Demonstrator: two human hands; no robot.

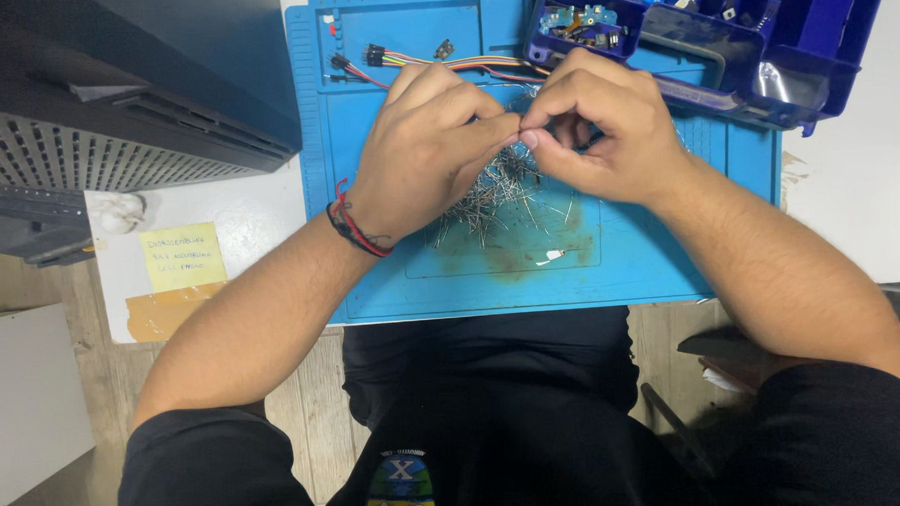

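My left hand (421,144) and my right hand (595,128) meet fingertip to fingertip above a blue work mat (650,261). Both pinch something small and thin between thumb and forefinger; it looks like one of the metal pins, but it is too small to be sure. Under the hands lies a loose pile of several thin metal pins (493,197) on the mat. A red and black cord bracelet (354,226) sits on my left wrist.
A ribbon of coloured jumper wires (413,60) lies at the mat's far side. A dark blue parts box (752,43) with small circuit boards stands at the back right. A dark perforated machine case (115,95) fills the left, with a yellow sticky note (181,255) on the white table.
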